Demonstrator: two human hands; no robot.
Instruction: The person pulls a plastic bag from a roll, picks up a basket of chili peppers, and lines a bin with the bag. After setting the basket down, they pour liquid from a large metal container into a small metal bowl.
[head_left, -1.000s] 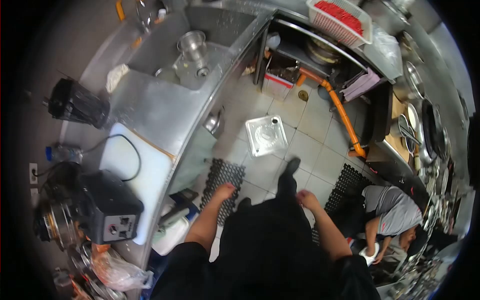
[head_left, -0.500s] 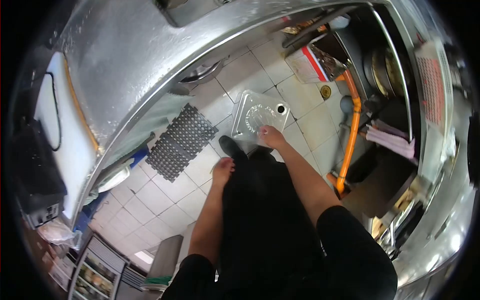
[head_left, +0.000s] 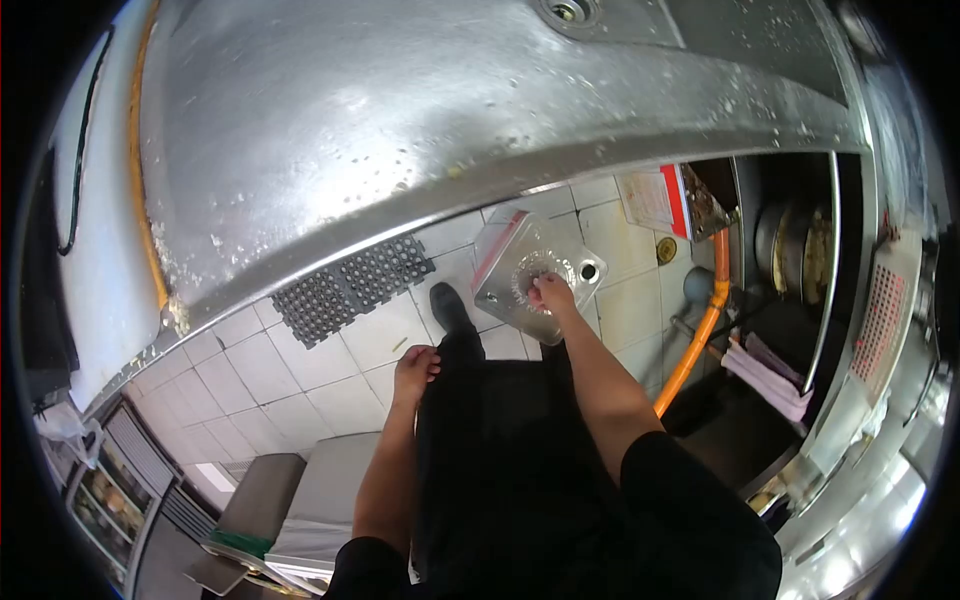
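Note:
My right hand [head_left: 552, 292] is closed on the top of a square metal tin [head_left: 510, 265], around what looks like its small handle, which my fingers mostly hide. The tin has raised lettering in a ring, a dark round opening or cap near its right corner, and a red band on one side. It is beside my shoes, in front of my legs; whether its base touches the floor is hidden. My left hand [head_left: 416, 372] hangs beside my left leg, its fingers loosely bent and a little apart, with nothing visible in it.
A steel counter [head_left: 330, 130] with a drain spans the front. Below it are a black perforated mat [head_left: 350, 290] and another red-banded container [head_left: 655, 200]. To the right run an orange pipe [head_left: 705, 315] and a dark shelf with pans [head_left: 805, 250]; pink cloths [head_left: 765, 375] hang there.
My view has shifted, so the counter fills more of the top. The tin appears turned, with its red-banded side now showing, still under my right hand. My left shoe shows more.

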